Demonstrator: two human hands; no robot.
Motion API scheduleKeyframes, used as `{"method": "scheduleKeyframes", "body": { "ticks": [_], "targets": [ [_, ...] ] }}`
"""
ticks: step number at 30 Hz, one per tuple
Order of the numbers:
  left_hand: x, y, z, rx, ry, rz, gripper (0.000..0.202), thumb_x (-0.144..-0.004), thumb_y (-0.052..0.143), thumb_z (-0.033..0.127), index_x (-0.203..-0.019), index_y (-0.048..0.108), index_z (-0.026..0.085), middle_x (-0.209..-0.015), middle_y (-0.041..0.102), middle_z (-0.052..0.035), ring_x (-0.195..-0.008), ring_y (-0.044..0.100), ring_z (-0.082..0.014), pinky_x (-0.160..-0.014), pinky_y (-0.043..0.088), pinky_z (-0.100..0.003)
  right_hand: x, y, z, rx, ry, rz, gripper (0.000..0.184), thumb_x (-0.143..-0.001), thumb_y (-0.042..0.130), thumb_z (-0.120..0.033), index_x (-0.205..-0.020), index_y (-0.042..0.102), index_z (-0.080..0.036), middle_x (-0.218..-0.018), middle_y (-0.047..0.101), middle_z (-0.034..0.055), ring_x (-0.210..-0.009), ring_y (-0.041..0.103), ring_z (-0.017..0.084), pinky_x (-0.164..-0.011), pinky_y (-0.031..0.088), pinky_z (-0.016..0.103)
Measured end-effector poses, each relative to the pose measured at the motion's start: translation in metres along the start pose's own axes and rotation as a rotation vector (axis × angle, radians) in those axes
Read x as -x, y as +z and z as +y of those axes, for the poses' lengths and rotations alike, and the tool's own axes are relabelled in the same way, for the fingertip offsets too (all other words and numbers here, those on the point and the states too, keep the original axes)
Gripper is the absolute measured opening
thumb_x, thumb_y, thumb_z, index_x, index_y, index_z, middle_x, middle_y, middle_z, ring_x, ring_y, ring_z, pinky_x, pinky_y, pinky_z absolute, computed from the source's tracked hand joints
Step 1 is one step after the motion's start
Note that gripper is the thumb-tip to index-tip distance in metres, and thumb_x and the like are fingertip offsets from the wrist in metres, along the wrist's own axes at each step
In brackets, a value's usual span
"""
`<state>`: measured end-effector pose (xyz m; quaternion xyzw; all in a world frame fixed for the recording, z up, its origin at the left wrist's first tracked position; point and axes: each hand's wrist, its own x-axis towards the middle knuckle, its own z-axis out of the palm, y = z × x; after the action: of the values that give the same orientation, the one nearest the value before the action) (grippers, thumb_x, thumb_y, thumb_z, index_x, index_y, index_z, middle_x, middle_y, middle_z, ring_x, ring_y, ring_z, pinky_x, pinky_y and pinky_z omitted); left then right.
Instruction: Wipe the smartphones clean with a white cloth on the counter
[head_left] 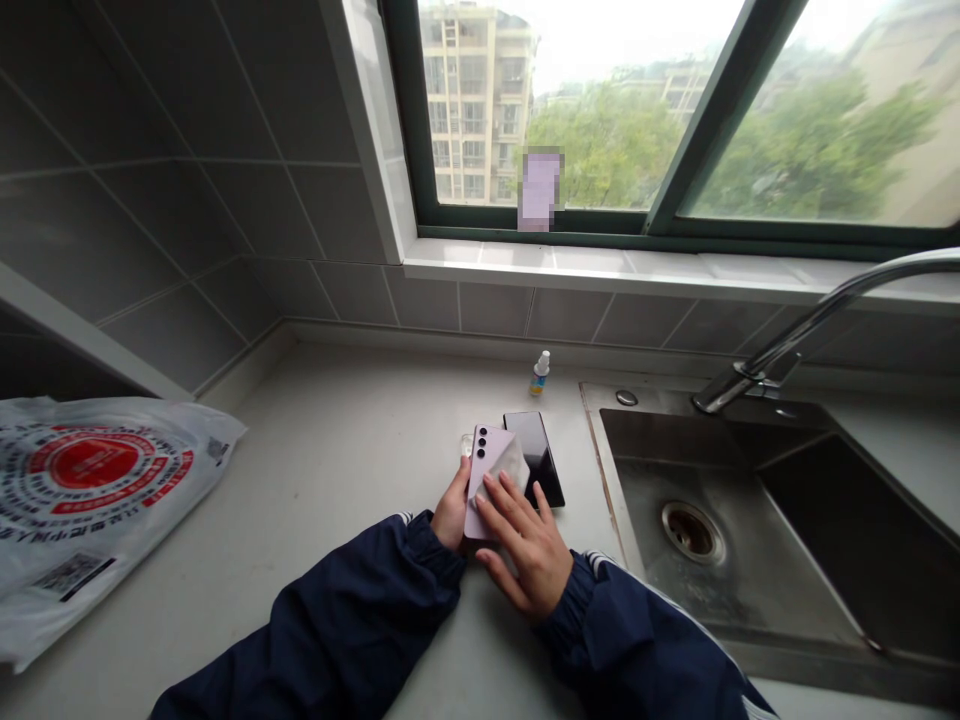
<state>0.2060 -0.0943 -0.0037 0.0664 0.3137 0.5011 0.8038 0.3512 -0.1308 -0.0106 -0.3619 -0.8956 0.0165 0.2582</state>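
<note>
My left hand is closed around the left edge of a lavender smartphone, whose back with three camera lenses faces up. Over that back lies a thin whitish cloth. The fingers of my right hand are stretched out and spread, resting flat on the cloth, with the thumb apart. Just behind the phone, a dark flat device with a glossy black screen lies on the counter. A clear piece, perhaps a phone case, shows partly at the phone's upper left. Farther back stands a small white-capped spray bottle.
To the right is a steel sink with a chrome faucet. A white plastic bag with red print lies at the left on the pale counter. A windowsill runs along the back above grey tiles.
</note>
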Motion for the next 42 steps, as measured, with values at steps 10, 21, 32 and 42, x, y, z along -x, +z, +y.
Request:
{"method": "scheduleKeyframes", "body": {
  "ticks": [10,21,32,42],
  "targets": [
    [-0.0011,-0.0024,-0.0003,0.002,0.013,-0.034,0.058,-0.096,0.037,0.052,-0.116,0.065,0.005,-0.109,0.072,-0.0167,-0.119,0.060,-0.0277,-0.114,0.034,-0.037,0.0011,0.0011,0.0016,0.008,0.063,0.003,0.059,-0.095,0.044,-0.033,-0.150,0.033,-0.016,-0.156,0.030,0.0124,-0.145,0.026,0.032,-0.115,0.020,0.057],
    [0.0012,0.0028,0.0009,0.014,-0.007,0.004,0.059,-0.097,0.033,0.051,-0.122,0.061,0.004,-0.111,0.071,-0.0171,-0.120,0.060,-0.0268,-0.113,0.034,-0.036,0.0012,0.0027,0.0028,0.011,0.074,0.001,0.058,-0.096,0.043,-0.034,-0.151,0.032,-0.017,-0.156,0.030,0.0124,-0.146,0.025,0.031,-0.116,0.017,0.058],
    [-0.0002,-0.0015,-0.0009,0.005,0.005,-0.039,0.061,-0.096,0.037,0.053,-0.121,0.061,0.003,-0.111,0.072,-0.0186,-0.120,0.060,-0.0292,-0.112,0.036,-0.038,0.0003,0.0005,0.0017,0.012,0.064,-0.002,0.057,-0.096,0.043,-0.034,-0.150,0.034,-0.016,-0.156,0.031,0.0130,-0.145,0.026,0.032,-0.114,0.023,0.057],
    [-0.0001,-0.0045,-0.0007,-0.024,-0.023,-0.043,0.060,-0.094,0.041,0.056,-0.113,0.067,0.005,-0.101,0.075,-0.0162,-0.117,0.062,-0.0283,-0.112,0.036,-0.037,-0.0004,-0.0028,-0.0017,-0.007,-0.026,-0.052,0.059,-0.096,0.044,-0.038,-0.151,0.031,-0.018,-0.157,0.030,0.0105,-0.147,0.021,0.029,-0.119,0.008,0.055]
  ]
}}
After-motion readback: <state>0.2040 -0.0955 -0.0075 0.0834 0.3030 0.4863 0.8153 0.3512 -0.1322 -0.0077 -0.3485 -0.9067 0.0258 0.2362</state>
